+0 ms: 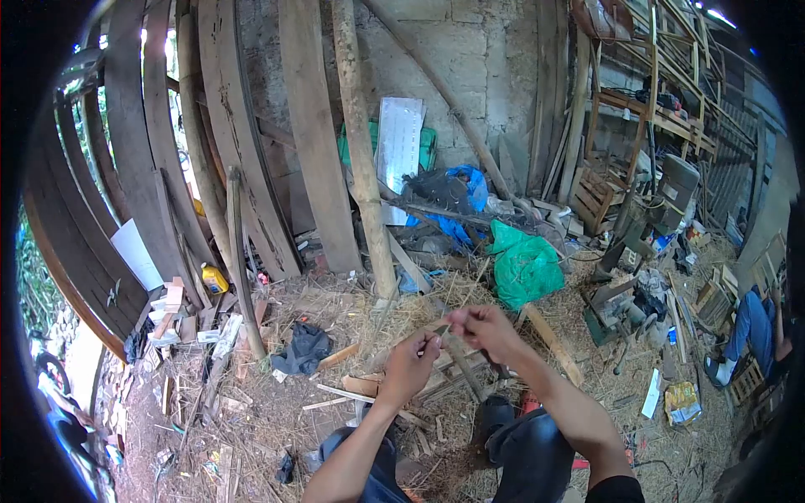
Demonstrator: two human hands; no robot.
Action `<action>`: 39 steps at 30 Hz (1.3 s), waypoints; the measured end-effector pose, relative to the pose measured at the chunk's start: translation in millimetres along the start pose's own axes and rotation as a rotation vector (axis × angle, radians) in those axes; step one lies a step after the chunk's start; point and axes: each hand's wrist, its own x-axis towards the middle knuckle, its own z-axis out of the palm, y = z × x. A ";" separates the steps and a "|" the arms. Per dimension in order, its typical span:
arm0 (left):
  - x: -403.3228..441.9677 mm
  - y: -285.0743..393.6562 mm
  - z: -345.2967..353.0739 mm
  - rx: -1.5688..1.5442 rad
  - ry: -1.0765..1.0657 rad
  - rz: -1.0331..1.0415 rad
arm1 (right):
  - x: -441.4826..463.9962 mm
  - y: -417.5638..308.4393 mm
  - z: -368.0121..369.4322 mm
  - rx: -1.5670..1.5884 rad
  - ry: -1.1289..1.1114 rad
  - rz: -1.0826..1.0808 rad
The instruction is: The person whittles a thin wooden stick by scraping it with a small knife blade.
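My left hand (411, 365) is closed, thumb and fingers pinched together, in front of my knees. Just to its right, my right hand (488, 334) is closed too, with its fingertips near the left thumb. Something small and thin seems to be between the fingertips, too small to name. Below the hands a wooden stick (466, 373) slants down toward my right shoe (496, 412); whether a hand touches it I cannot tell. My legs (537, 457) are bent under my forearms.
Straw and wood scraps cover the ground. A green plastic bag (524, 267) lies ahead, a black bag (303, 348) to the left. A wooden pole (362, 159) and planks (314, 134) lean at the wall. A yellow bottle (215, 278) stands left; another person's leg (748, 329) shows at right.
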 end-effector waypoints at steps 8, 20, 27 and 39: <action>-9.1 -3.8 -10.5 -0.041 -0.077 -0.101 | -5.6 -7.1 -42.1 0.093 0.197 -0.065; -0.2 -1.5 0.0 -0.019 -0.028 -0.037 | -1.0 3.2 0.4 -0.118 0.057 -0.026; -11.6 -1.1 -7.7 0.098 -0.022 0.022 | -0.1 -3.8 -53.6 0.112 0.166 -0.074; -3.7 12.4 -21.6 0.132 0.132 -0.002 | 8.2 27.2 -61.3 -0.799 0.312 -0.422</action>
